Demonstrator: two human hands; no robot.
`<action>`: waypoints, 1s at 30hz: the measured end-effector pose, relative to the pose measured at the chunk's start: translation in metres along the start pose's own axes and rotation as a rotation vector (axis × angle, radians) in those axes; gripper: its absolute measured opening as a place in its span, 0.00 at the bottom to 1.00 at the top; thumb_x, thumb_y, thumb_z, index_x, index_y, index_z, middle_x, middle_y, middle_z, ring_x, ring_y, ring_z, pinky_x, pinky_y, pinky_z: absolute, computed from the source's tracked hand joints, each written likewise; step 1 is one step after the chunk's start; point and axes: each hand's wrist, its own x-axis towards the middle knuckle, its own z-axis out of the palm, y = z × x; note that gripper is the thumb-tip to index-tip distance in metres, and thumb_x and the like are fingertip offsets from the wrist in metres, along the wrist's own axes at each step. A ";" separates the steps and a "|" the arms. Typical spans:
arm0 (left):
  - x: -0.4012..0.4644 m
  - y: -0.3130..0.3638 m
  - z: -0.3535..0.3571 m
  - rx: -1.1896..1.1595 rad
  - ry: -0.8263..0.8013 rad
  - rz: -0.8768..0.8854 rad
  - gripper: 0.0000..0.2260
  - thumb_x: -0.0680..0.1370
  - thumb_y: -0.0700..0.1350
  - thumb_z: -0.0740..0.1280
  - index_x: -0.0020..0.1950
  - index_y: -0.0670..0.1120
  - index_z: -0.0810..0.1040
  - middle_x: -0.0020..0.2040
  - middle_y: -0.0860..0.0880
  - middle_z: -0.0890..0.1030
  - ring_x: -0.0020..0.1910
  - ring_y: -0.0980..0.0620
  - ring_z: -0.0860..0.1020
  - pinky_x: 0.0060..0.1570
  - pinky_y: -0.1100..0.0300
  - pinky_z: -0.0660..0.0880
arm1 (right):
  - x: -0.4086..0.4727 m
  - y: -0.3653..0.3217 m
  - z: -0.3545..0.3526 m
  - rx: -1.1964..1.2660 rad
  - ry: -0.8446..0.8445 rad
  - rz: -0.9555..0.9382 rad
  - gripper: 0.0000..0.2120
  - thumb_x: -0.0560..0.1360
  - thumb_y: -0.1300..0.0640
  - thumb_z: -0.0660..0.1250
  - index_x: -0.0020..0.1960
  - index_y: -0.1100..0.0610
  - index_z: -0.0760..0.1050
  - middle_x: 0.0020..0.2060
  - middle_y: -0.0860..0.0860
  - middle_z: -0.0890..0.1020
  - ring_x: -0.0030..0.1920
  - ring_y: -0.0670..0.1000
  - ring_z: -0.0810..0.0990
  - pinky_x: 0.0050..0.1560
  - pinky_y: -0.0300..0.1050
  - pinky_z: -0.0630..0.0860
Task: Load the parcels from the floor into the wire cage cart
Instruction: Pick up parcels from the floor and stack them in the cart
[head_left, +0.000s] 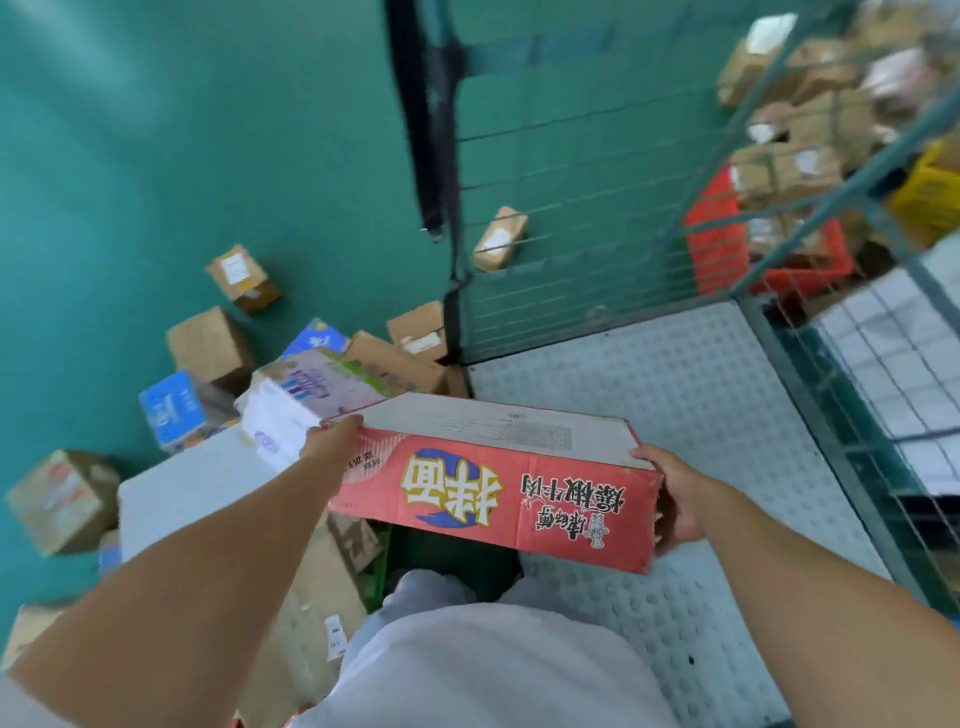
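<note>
Red noodle carton (493, 493) held level above cart's studded floor (701, 415), left hand (332, 441) and right hand (670, 499) gripping its ends. I'd set it flat into the far mesh corner (571, 234). More parcels (208, 348) wait on the floor.

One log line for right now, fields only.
phase: carrying | left hand and right hand: grip red box ends | box above cart floor | parcels left on floor

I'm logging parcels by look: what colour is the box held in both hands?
The box is red on its printed side, with a grey-white top; head view.
</note>
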 end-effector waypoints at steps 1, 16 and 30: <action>-0.007 0.007 0.022 0.017 -0.044 0.015 0.28 0.75 0.58 0.72 0.70 0.45 0.71 0.59 0.42 0.81 0.54 0.42 0.81 0.53 0.50 0.78 | 0.000 0.008 -0.023 0.027 0.006 0.006 0.26 0.75 0.37 0.66 0.53 0.61 0.77 0.48 0.60 0.83 0.52 0.64 0.80 0.58 0.68 0.73; -0.095 0.107 0.301 0.605 -0.418 0.378 0.24 0.80 0.49 0.71 0.72 0.38 0.74 0.64 0.39 0.79 0.53 0.45 0.75 0.53 0.52 0.75 | 0.015 0.114 -0.179 0.616 0.203 -0.043 0.07 0.82 0.51 0.66 0.52 0.54 0.74 0.51 0.54 0.78 0.57 0.57 0.75 0.60 0.56 0.72; 0.003 0.207 0.556 0.901 -0.642 0.447 0.08 0.79 0.46 0.74 0.52 0.44 0.79 0.44 0.46 0.81 0.45 0.48 0.78 0.49 0.57 0.73 | 0.202 0.038 -0.221 1.032 0.407 0.006 0.06 0.83 0.61 0.63 0.54 0.57 0.78 0.18 0.44 0.74 0.27 0.48 0.69 0.35 0.40 0.69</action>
